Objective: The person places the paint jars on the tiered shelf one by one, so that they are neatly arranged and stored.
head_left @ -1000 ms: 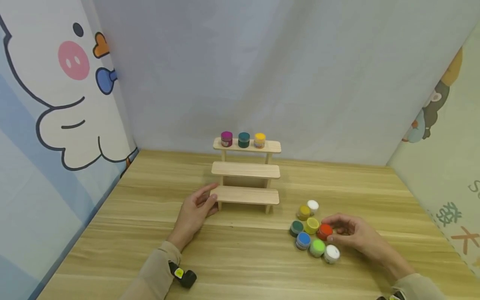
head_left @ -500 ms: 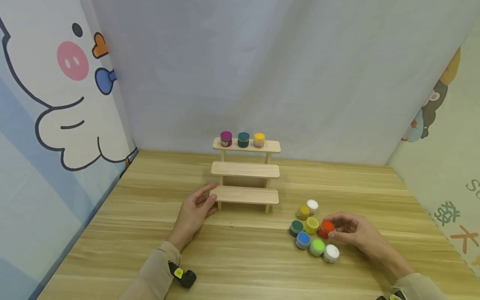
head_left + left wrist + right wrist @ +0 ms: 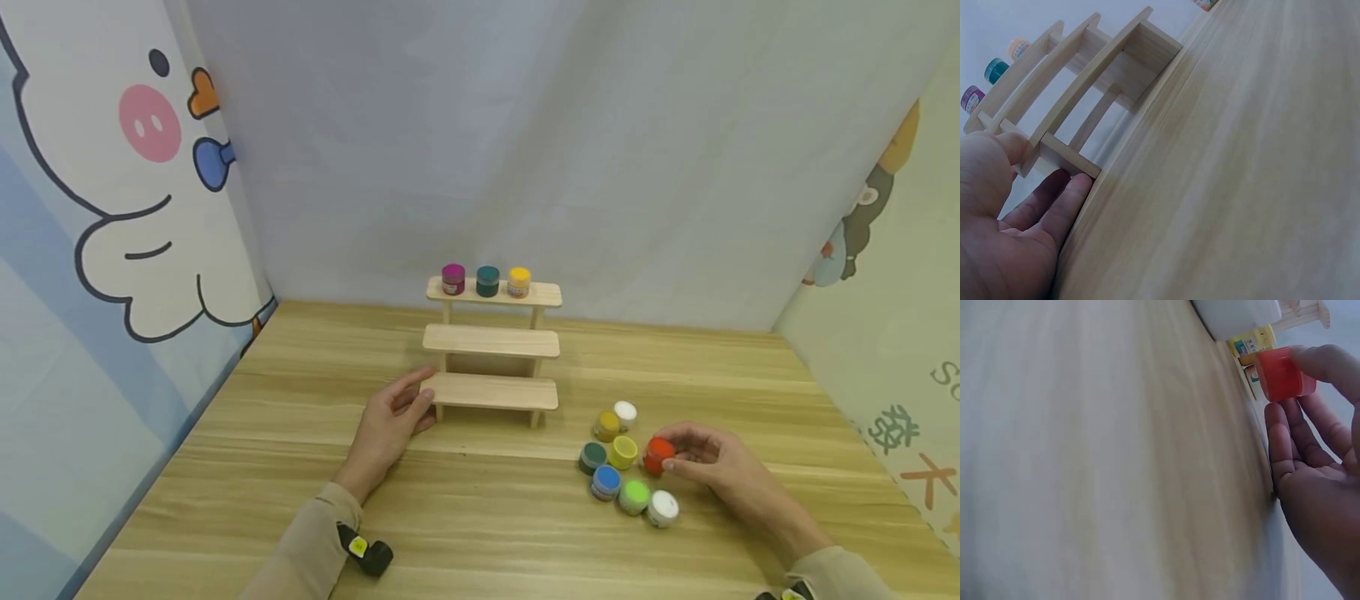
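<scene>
My right hand [image 3: 716,467] pinches a small red paint pot [image 3: 659,456] between thumb and fingers, just right of a loose cluster of pots. In the right wrist view the red pot [image 3: 1284,374] is tilted, with the thumb on one side and fingertips below. My left hand [image 3: 386,429] holds the left end of the lowest step of a three-tier wooden display stand [image 3: 491,391]. Seen from the left wrist, its thumb lies at the step's end and its fingers [image 3: 1072,203] touch the side support. Purple [image 3: 453,280], teal [image 3: 487,282] and yellow [image 3: 519,282] pots stand on the top tier.
The cluster on the wood-grain table [image 3: 480,533] includes a blue pot [image 3: 606,482], a light green pot [image 3: 634,497], a dark green pot [image 3: 592,458], a yellow pot [image 3: 623,452], an ochre pot [image 3: 607,426] and white pots [image 3: 663,508]. A grey cloth [image 3: 600,167] hangs behind.
The red pot has shifted slightly right and away from the yellow pot beside it, carried by my right hand. My left hand stays at the stand.
</scene>
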A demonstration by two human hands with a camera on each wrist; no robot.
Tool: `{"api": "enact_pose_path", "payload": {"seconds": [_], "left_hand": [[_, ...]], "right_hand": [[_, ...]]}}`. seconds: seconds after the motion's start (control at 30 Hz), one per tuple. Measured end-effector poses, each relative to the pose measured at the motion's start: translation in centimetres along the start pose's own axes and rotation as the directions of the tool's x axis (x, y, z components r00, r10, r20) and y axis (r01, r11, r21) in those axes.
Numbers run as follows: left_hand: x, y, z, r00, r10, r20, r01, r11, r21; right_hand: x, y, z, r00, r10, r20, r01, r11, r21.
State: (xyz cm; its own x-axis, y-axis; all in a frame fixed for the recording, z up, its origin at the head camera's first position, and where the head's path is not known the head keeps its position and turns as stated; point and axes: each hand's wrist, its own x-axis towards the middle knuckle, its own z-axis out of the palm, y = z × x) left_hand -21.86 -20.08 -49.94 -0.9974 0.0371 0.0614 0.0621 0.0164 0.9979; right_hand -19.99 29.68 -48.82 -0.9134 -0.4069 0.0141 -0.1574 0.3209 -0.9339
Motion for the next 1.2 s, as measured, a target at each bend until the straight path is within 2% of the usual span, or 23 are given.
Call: {"api": "enact_pose_path", "payload": {"seconds": [0.23, 0.37, 0.5, 0.6, 0.7, 0.93, 1.03, 1.2], "left_hand": [[0.0, 0.1, 0.1, 1.000, -0.003, -0.007, 0.003, 1.000, 0.002], [0.0, 0.0, 0.1, 1.000, -0.001, -0.009, 0.001, 1.000, 0.001], [0.0, -0.1, 0.1, 1.000, 0.004, -0.010, -0.004, 1.000, 0.002], [0.0, -0.2, 0.1, 1.000, 0.011, -0.013, -0.011, 1.000, 0.006], [0.0, -0.3, 0.1, 1.000, 0.013, -0.013, -0.013, 1.000, 0.006], [0.0, -0.4, -0.1, 1.000, 0.009, -0.006, -0.009, 1.000, 0.011], [0.0, -0.4, -0.1, 1.000, 0.010, -0.005, -0.010, 1.000, 0.009], [0.1, -0.2, 0.0, 1.000, 0.014, 0.001, -0.014, 1.000, 0.009]], "right_hand": [[0.3, -1.5, -1.6, 1.000, 0.015, -0.018, -0.016, 1.000, -0.017], [1.0, -2.6, -3.3, 0.998, -0.057, -0.015, 0.058, 0.997, 0.045], [1.7, -4.1, -4.9, 0.990, -0.137, -0.028, 0.139, 0.982, 0.124], [2.2, -5.4, -5.9, 0.983, -0.179, -0.049, 0.184, 0.974, 0.134], [2.9, -6.6, -6.8, 0.979, -0.193, -0.058, 0.198, 0.976, 0.087], [4.7, -9.4, -7.8, 0.979, -0.172, -0.111, 0.155, 0.977, -0.146], [5.5, -10.3, -7.9, 0.978, -0.163, -0.131, 0.138, 0.974, -0.179], [6.7, -11.5, -8.1, 0.979, -0.155, -0.133, 0.137, 0.981, -0.141]]}}
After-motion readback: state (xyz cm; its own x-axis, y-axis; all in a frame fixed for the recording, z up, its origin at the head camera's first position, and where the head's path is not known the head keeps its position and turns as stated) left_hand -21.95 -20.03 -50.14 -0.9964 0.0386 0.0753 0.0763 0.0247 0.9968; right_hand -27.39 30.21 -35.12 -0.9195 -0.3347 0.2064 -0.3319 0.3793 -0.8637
